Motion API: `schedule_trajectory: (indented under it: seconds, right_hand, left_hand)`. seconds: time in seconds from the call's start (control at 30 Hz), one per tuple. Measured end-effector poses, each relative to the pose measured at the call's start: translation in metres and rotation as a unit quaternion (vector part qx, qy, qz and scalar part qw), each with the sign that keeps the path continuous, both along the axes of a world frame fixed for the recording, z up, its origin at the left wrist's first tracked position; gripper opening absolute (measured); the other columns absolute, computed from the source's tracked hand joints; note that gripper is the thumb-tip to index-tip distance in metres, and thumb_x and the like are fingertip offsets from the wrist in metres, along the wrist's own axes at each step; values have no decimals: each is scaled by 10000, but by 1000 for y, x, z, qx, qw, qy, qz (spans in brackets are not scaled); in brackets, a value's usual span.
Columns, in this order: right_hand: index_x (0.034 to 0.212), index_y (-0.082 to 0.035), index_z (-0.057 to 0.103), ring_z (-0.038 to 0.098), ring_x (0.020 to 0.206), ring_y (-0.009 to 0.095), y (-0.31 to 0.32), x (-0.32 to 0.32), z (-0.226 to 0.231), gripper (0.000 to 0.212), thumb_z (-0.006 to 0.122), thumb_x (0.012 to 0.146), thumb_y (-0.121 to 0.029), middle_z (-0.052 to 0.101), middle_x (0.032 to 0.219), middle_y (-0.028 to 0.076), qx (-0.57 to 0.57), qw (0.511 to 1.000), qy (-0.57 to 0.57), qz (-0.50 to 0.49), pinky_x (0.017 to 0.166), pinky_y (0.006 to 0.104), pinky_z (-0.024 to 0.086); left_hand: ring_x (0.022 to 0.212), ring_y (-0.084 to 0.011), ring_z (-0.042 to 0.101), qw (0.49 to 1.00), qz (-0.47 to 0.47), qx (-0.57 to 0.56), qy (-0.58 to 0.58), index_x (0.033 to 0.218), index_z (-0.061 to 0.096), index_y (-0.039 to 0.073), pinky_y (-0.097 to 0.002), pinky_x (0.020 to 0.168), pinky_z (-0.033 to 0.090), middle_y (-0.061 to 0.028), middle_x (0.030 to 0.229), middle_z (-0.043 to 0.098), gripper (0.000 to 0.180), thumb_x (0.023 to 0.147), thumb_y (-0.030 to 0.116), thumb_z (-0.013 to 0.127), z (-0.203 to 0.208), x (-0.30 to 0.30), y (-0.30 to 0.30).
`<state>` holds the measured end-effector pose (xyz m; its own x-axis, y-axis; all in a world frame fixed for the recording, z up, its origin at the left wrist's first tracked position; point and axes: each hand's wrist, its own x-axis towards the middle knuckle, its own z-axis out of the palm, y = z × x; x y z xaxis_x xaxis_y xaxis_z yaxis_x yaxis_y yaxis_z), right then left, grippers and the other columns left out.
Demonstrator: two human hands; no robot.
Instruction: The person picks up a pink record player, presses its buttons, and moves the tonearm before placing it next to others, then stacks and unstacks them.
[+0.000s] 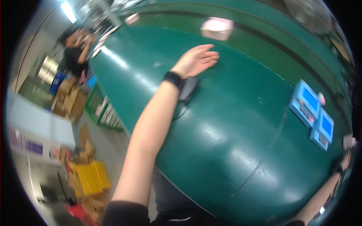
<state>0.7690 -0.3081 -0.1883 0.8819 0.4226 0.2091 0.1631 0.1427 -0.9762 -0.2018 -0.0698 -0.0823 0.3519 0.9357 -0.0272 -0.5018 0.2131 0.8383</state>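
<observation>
My left hand (pixel 198 60) is stretched out over the green tabletop (pixel 226 98), its fingers extended and a little apart, holding nothing. A black band (pixel 174 78) circles that wrist. Beneath the wrist a dark grey device (pixel 188 89), too covered to name, hangs or lies with a thin cord. Beyond the fingertips a pale pink box (pixel 218 28) sits at the far side. At the far right rim my right hand (pixel 345 161) is small and blurred, next to a pale pink block or box (pixel 349 141); whether it grips this is unclear.
Two light-blue devices with blue screens (pixel 307 101) stand on the right of the table. Another pale box (pixel 132 19) is at the far left. A green crate (pixel 96 105), cardboard boxes (pixel 73 101) and a yellow bin (pixel 90 177) stand left; a co-worker (pixel 75 54) is beyond.
</observation>
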Motion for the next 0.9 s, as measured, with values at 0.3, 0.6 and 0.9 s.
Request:
schedule_trajectory:
  seconds: [0.3, 0.6, 0.9]
  right_hand:
    - [1207, -34, 600, 609, 974, 175, 6, -53, 34, 363, 590, 894, -216, 617, 1148, 123, 151, 983, 48, -88, 729, 223, 441]
    - [1146, -43, 636, 614, 877, 148, 3, -111, 78, 339, 644, 866, -233, 649, 1050, 91, 169, 977, 53, -115, 676, 209, 429]
    - [1286, -59, 528, 579, 930, 131, -35, 1, 74, 365, 456, 969, -225, 619, 1100, 43, 61, 997, 11, -35, 794, 242, 455]
  left_hand:
    - [1091, -252, 553, 928, 111, 97, 342, 1341, 356, -13, -338, 921, 465, -184, 1198, 533, 574, 898, 252, 607, 11, 41, 6]
    - [1152, -342, 528, 506, 323, 65, 797, 1352, 244, -138, -407, 981, 424, -275, 1295, 462, 1331, 435, 646, 806, 16, 96, 158]
    - [708, -96, 563, 874, -1, 121, 471, 989, 654, 48, -261, 655, 468, -24, 888, 627, 371, 769, 346, 689, 45, 98, 113]
